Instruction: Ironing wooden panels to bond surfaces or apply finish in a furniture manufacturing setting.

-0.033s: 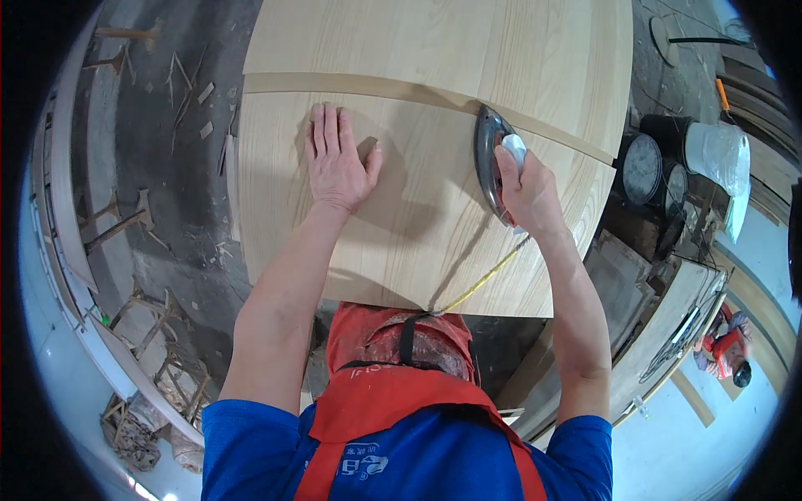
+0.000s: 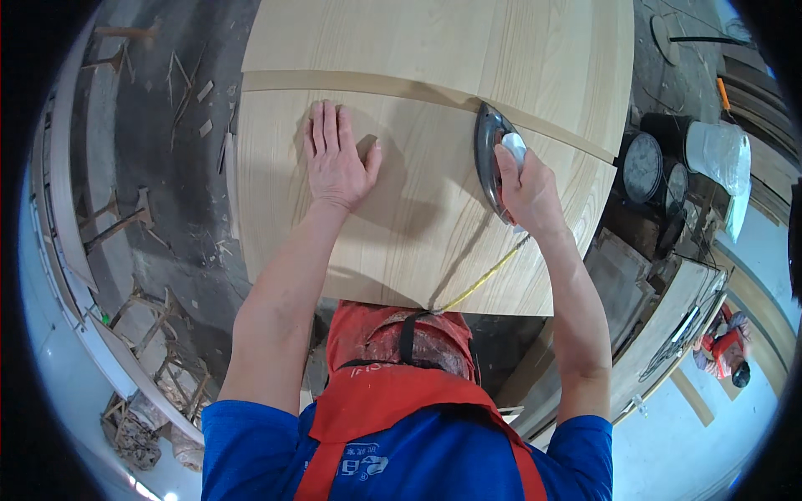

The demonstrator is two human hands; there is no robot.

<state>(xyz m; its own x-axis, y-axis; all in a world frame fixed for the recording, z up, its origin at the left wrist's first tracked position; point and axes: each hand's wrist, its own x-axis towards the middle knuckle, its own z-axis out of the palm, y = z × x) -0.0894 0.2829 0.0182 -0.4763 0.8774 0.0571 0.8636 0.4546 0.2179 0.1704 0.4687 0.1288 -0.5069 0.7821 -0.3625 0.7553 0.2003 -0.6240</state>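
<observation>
Left hand [image 2: 337, 163]: fingers straight and close together, thumb spread to the side, palm pressed flat on the wooden panel [image 2: 418, 225] — it grips nothing.
Right hand [image 2: 528, 188]: fingers curled tight around the white handle of an iron [image 2: 493, 159]; the fingertips are hidden under the handle, the knuckles face up.
Iron: dark and pointed, tip aimed away from the person, its flat sole down on the panel, its tip just below the darker strip [image 2: 418, 90].
Strip: a narrow brownish band running across the panel from the left edge to the right one, bending downward toward the right; the left hand's fingertips lie just below it.
Cord [image 2: 480, 284]: yellow, running from beneath the right wrist down across the panel to its near edge.
Panel: pale, grained wood, wide, lying flat in front of the person — both hands rest on it, well apart.
Apron [image 2: 393, 401]: red, over a blue shirt, at the lower edge of the view.
Right of the panel: two round clocks [image 2: 643, 167] with white dials, and a white bucket [image 2: 718, 154] just beyond them.
Floor [image 2: 159, 167], left: dark, strewn with wood scraps.
</observation>
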